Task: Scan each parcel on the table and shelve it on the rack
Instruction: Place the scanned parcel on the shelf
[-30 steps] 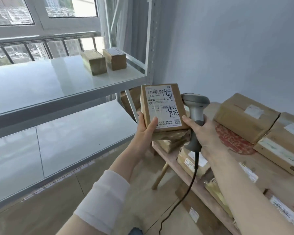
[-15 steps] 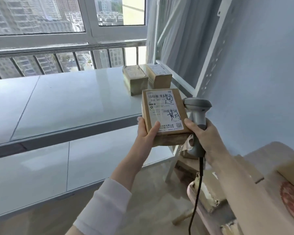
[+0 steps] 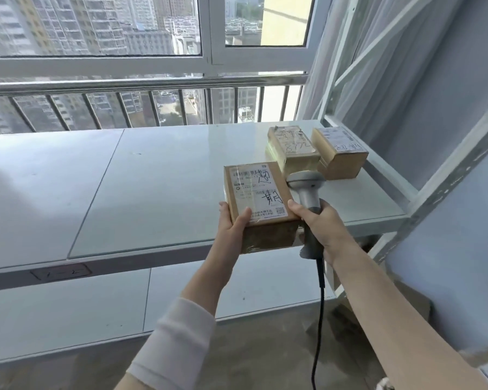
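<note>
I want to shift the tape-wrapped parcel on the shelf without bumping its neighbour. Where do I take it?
Probably from above, by its near and far ends: the tape-wrapped parcel lies flat, and the neighbouring parcel sits close on its right, leaving little finger room there.

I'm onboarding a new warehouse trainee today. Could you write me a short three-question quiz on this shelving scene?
1. True or false: the left hand holds the brown cardboard parcel with the white printed label.
2. Multiple choice: how many taped brown cardboard parcels lie on the white metal rack shelf? A) one B) two C) four
3. Fill in: the right hand holds a grey handheld barcode ____ with a black cable.

Key
1. True
2. B
3. scanner
</note>
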